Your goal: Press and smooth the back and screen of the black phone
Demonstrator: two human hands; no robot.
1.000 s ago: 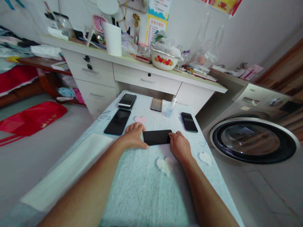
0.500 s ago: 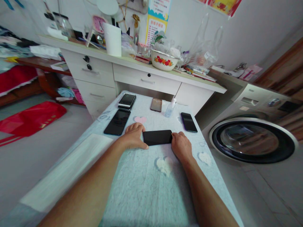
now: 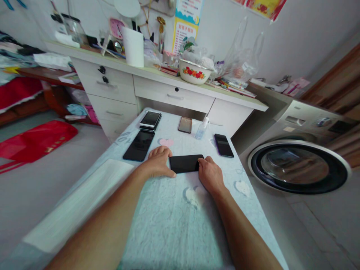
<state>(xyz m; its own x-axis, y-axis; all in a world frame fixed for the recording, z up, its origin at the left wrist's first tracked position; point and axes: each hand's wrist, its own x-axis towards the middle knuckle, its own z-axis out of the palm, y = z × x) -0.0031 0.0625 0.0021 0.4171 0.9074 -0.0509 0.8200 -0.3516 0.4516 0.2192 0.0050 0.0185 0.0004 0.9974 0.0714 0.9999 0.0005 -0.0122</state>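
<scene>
A smartphone (image 3: pixel 184 164) with a dark screen lies sideways and flat on the cloth-covered table (image 3: pixel 168 225). My left hand (image 3: pixel 159 162) steadies its left end, thumb at the near corner and fingers toward the far one. Over the right end of the screen rests my right hand (image 3: pixel 210 173), its fingers curled and pinched together; whatever is between them is too small to make out. Left of the hands lies another dark phone (image 3: pixel 139 145), with a stack of phones (image 3: pixel 150 120) behind it. A purple-edged phone (image 3: pixel 224 145) is to the right.
Toward the table's far side are a brownish phone case (image 3: pixel 185 125) and a clear spray bottle (image 3: pixel 202 128). A long white sheet (image 3: pixel 81 204) lies along the left edge. White drawers (image 3: pixel 174 93) stand behind, and a washing machine (image 3: pixel 298 165) is at the right.
My right hand has slid left from the phone's right edge onto its screen. My left hand and the phone have stayed in place.
</scene>
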